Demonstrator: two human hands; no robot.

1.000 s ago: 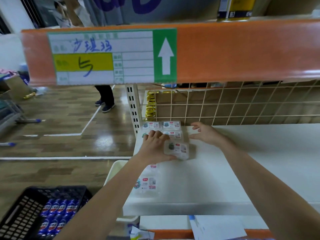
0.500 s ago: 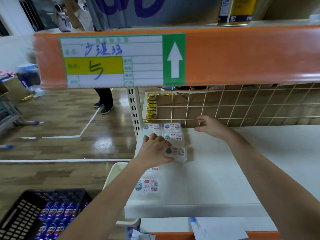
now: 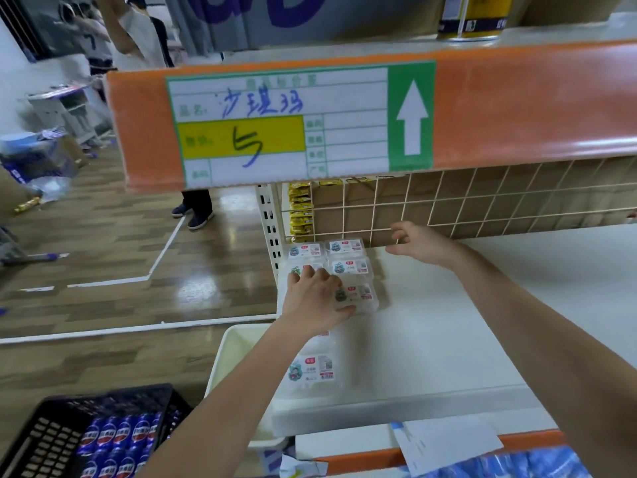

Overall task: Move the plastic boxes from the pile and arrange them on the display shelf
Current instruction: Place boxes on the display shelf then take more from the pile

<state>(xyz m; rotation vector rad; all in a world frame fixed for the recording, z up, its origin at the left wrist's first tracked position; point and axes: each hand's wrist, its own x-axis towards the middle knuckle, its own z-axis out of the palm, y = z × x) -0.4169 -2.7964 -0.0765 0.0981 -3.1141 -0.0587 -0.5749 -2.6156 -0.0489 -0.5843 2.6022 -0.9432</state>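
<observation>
Clear plastic boxes with printed labels lie in two columns at the left end of the white display shelf [image 3: 448,339]. My left hand [image 3: 315,300] lies on the left column, its thumb hooked round the front edge of a box [image 3: 358,296] in the right column. Two more boxes [image 3: 344,248] sit behind it by the wire grid. Nearer the shelf's front edge lies another box [image 3: 312,372], partly under my forearm. My right hand [image 3: 418,244] hovers above the shelf near the wire grid, fingers loosely spread, holding nothing.
An orange shelf rail with a price label [image 3: 293,122] hangs overhead. A wire grid [image 3: 482,201] backs the shelf. A black crate of blue cans [image 3: 103,439] stands on the floor at lower left, beside a white bin [image 3: 234,343]. A person's feet [image 3: 193,215] stand beyond.
My right hand has lifted away from the boxes toward the wire grid. My left hand stays on the boxes, which sit a little further back.
</observation>
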